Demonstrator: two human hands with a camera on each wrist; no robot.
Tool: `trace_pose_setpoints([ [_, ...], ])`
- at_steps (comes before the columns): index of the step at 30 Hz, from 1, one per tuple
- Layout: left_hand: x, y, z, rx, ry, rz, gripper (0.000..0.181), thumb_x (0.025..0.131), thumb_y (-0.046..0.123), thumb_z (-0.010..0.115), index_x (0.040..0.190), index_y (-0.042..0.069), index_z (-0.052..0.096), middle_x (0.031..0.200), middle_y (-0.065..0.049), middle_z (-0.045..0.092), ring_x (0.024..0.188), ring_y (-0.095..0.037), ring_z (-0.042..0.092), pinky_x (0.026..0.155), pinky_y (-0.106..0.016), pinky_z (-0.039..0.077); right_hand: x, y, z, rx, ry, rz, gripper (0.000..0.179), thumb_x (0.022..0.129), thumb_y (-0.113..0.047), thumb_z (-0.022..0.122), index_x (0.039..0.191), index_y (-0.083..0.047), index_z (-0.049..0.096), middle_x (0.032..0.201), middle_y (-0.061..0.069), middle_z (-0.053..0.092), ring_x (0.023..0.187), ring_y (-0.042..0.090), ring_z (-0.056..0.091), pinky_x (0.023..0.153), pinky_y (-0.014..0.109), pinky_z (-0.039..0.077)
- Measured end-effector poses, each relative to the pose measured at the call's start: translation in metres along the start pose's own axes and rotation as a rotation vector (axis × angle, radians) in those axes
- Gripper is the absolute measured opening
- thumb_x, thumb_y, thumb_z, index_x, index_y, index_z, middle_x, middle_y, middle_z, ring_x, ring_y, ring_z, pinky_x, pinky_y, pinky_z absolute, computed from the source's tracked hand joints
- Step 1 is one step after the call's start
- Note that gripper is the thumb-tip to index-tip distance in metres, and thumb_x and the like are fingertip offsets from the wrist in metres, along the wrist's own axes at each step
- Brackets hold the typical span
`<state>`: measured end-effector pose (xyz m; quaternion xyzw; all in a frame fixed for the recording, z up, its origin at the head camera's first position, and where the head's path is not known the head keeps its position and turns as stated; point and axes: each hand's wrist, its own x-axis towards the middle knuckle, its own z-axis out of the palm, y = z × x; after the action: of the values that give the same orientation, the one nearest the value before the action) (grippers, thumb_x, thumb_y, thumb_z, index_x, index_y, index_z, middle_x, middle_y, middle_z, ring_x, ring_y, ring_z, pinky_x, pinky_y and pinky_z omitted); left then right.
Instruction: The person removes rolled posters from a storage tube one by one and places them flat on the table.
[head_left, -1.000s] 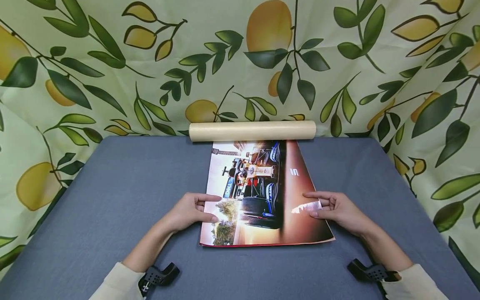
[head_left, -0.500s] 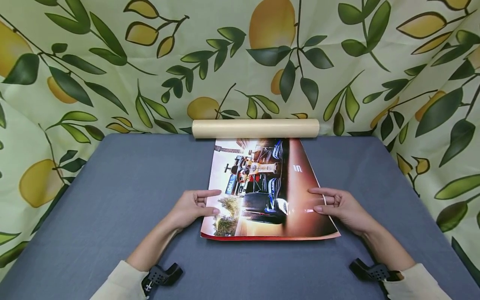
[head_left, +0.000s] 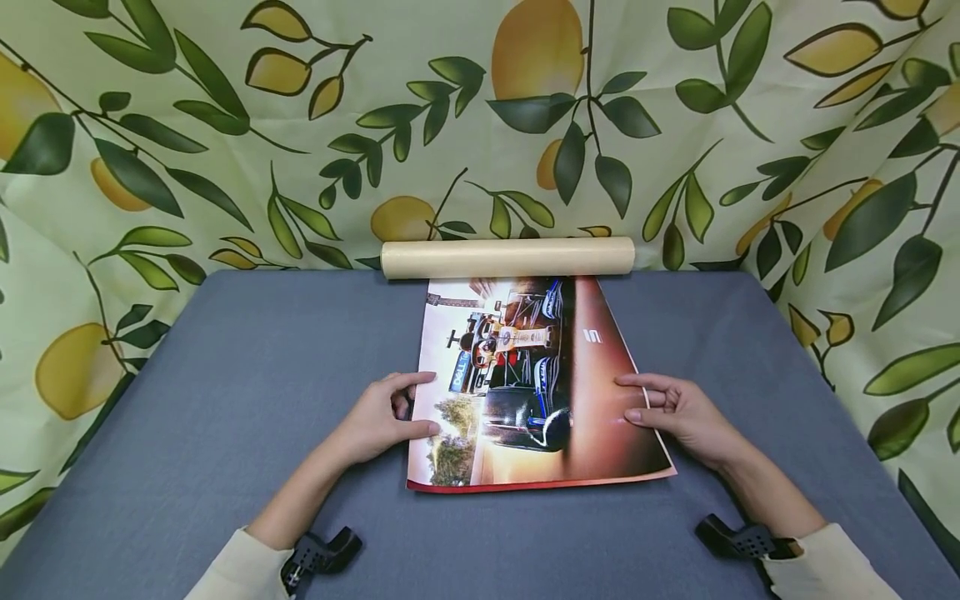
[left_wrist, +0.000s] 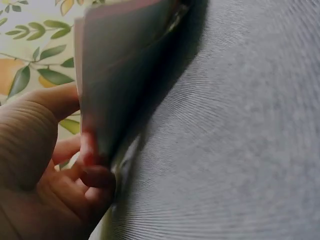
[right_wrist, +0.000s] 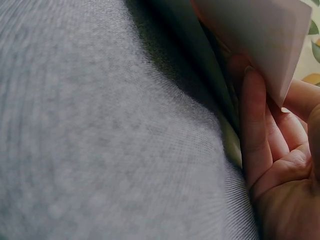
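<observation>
A glossy poster [head_left: 517,367] printed with a race car lies sideways in the middle of the head view. A red strip [head_left: 480,489] shows along its near edge. My left hand [head_left: 378,419] pinches the poster's left edge, thumb on top and other fingers partly hidden beneath. At the opposite edge, my right hand [head_left: 684,417] holds it the same way. The left wrist view shows the fingers [left_wrist: 97,177] under the poster's lifted underside [left_wrist: 117,65]. In the right wrist view, a pale sheet surface [right_wrist: 260,35] rises above the curled fingers [right_wrist: 255,120].
A cream-coloured roll [head_left: 510,258] lies across the far edge of the table [head_left: 285,350], just behind the poster. Behind it hangs a cloth [head_left: 435,50] printed with fruit and leaves. A black wrist camera [head_left: 326,550] sits on the left wrist, another [head_left: 738,540] on the right.
The poster's near edge lifted and shifted slightly, then came back lower on the left. Its right corner moved a little outward. My left fingers have changed their hold slightly; the roll has stayed put.
</observation>
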<state>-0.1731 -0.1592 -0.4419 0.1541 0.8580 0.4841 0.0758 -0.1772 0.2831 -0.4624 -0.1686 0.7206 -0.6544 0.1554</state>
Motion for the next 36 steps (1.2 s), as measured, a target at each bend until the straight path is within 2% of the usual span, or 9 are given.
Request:
trace_pose_setpoints([
  [5,-0.001,0.007,-0.003,-0.120,-0.034,-0.056,0.064,0.080,0.009,0.084,0.137,-0.003,0.058,0.079,-0.004,0.050,0.055,-0.003,0.038,0.051,-0.018,0.034,-0.001,0.000,0.000,0.010,0.015,-0.014,0.047,0.093,0.006,0.064,0.124,-0.028,0.066,0.094,-0.005,0.079,0.079,0.003,0.073,0.067,0.021,0.059],
  [12,-0.004,0.022,-0.005,0.011,0.050,-0.082,0.062,0.078,0.018,0.087,0.133,-0.001,0.064,0.081,-0.006,0.054,0.058,-0.005,0.035,0.052,-0.020,0.030,-0.001,0.002,0.000,0.036,0.012,-0.057,0.051,0.094,0.009,0.061,0.126,-0.030,0.065,0.095,-0.006,0.079,0.080,0.003,0.074,0.068,0.021,0.060],
  [17,-0.005,0.026,-0.005,-0.009,0.068,-0.103,0.059,0.081,0.017,0.084,0.134,0.002,0.063,0.091,-0.008,0.059,0.060,-0.006,0.043,0.054,-0.020,0.036,0.000,0.004,0.000,0.065,0.006,-0.092,0.054,0.095,0.012,0.058,0.129,-0.030,0.063,0.097,-0.007,0.079,0.081,0.003,0.074,0.069,0.021,0.060],
  [21,-0.005,0.028,-0.005,-0.161,0.027,-0.149,0.063,0.087,0.018,0.079,0.144,0.007,0.054,0.094,-0.013,0.070,0.060,-0.008,0.054,0.056,-0.024,0.048,0.001,0.005,0.001,0.117,0.000,-0.122,0.057,0.095,0.014,0.054,0.133,-0.028,0.062,0.100,-0.007,0.079,0.083,0.003,0.074,0.068,0.021,0.060],
  [24,-0.005,0.026,-0.005,-0.329,-0.039,-0.189,0.069,0.092,0.015,0.074,0.153,0.011,0.041,0.098,-0.015,0.077,0.069,-0.010,0.069,0.066,-0.029,0.059,0.001,0.004,0.001,0.129,0.009,-0.139,0.057,0.095,0.015,0.053,0.133,-0.027,0.063,0.102,-0.007,0.079,0.085,0.002,0.074,0.068,0.020,0.059],
  [27,-0.004,0.020,-0.004,-0.446,-0.121,-0.202,0.073,0.095,0.011,0.069,0.158,0.010,0.032,0.092,-0.008,0.078,0.081,-0.009,0.074,0.078,-0.029,0.061,0.002,0.005,0.002,0.130,0.003,-0.141,0.054,0.095,0.014,0.054,0.132,-0.024,0.063,0.102,-0.006,0.078,0.086,0.003,0.074,0.069,0.022,0.060],
  [29,-0.004,0.013,-0.003,-0.482,-0.162,-0.190,0.074,0.096,0.008,0.067,0.159,0.008,0.029,0.086,-0.001,0.078,0.082,-0.007,0.074,0.080,-0.027,0.061,0.002,0.005,0.001,0.109,-0.010,-0.147,0.052,0.095,0.014,0.055,0.133,-0.021,0.063,0.103,-0.006,0.078,0.087,0.003,0.074,0.069,0.022,0.060],
  [32,-0.003,0.006,0.002,-0.472,-0.198,-0.166,0.071,0.095,0.007,0.067,0.157,0.003,0.033,0.068,0.007,0.067,0.068,-0.002,0.066,0.071,-0.021,0.057,0.003,0.006,0.001,0.007,-0.033,-0.177,0.046,0.095,0.013,0.056,0.135,-0.010,0.062,0.110,-0.010,0.075,0.085,-0.001,0.070,0.068,0.019,0.058],
  [36,0.000,0.001,0.008,-0.351,-0.181,-0.158,0.068,0.090,0.013,0.075,0.151,0.005,0.046,0.055,0.011,0.043,0.049,0.000,0.041,0.053,-0.017,0.041,0.002,0.005,0.001,-0.182,-0.032,-0.194,0.040,0.095,0.009,0.059,0.135,0.007,0.058,0.118,-0.017,0.069,0.077,-0.006,0.058,0.063,0.018,0.051],
])
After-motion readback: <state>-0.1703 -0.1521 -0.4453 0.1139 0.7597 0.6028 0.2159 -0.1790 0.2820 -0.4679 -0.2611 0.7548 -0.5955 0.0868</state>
